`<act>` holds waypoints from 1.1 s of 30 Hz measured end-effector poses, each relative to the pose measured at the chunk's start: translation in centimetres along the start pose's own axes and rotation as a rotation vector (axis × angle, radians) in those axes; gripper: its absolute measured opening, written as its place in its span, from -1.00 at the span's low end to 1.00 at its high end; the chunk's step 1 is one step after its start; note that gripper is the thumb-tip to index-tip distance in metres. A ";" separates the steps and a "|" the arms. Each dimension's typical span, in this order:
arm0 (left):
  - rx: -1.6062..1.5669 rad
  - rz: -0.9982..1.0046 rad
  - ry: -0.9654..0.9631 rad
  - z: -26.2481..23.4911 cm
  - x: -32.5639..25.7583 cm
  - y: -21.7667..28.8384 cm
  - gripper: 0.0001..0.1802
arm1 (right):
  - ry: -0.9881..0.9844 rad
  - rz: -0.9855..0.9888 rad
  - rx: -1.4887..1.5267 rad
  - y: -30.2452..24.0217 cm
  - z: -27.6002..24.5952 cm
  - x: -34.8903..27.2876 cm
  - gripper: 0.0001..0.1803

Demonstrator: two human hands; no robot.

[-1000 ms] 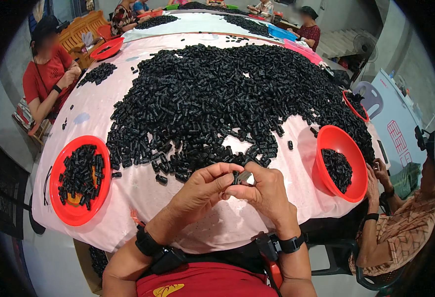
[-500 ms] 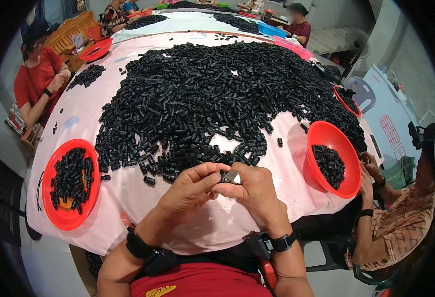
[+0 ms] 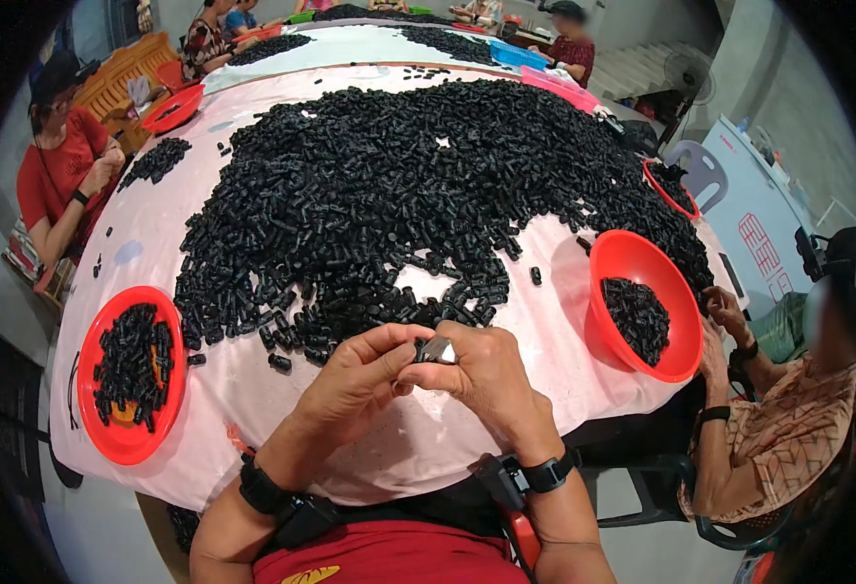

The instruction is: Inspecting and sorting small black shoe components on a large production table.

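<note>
Black piece (image 3: 420, 348): lower middle of the frame, up at the fingertips and mostly covered by them.
Shiny sliver (image 3: 438, 350): right up against that piece. Looks metallic, can't tell if it's a blade.
Left hand (image 3: 355, 375): thumb and fingers pinching the black piece.
Right hand (image 3: 486, 375): thumb and bent forefinger pinching the sliver.
Slip risk: tiny part, thumbs super close. If it rolls in the pinch, I'd guess the sliver skids into the left thumb, nasty if the edge is sharp.
Heap (image 3: 350, 195): fills the middle of the frame, just past the hands. Drop the piece there and imo it's lost among lookalikes.
Red plate (image 3: 121, 454): lower left, piled with black pieces; an elbow knock could spill some.
Red bowl (image 3: 642, 255): right side, black pieces inside, deeper, so probably safer.
</note>
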State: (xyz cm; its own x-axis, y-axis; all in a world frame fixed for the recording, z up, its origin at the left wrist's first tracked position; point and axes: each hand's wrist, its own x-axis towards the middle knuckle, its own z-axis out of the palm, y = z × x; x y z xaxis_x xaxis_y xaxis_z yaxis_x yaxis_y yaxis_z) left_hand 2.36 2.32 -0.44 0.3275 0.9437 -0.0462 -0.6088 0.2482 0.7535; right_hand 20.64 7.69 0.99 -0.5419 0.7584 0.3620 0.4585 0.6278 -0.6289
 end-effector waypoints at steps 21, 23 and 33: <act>-0.027 0.005 0.017 0.6 -0.2 0.2 -0.71 | -0.002 0.074 0.063 -0.9 -0.1 0.0 -0.40; -0.029 0.010 0.008 0.5 -0.1 0.1 -0.70 | 0.009 0.036 0.010 -0.7 -0.1 0.0 -0.41; -0.021 -0.007 0.052 1.0 -0.1 0.3 -0.72 | 0.017 0.068 0.014 -0.6 -0.1 -0.1 -0.41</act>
State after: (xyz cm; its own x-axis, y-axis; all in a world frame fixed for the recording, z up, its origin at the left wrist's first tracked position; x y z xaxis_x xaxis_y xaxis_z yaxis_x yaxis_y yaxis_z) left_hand 2.87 2.10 0.50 0.2939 0.9519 -0.0863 -0.6216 0.2589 0.7393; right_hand 20.49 7.26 1.44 -0.4983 0.8020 0.3295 0.4835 0.5725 -0.6621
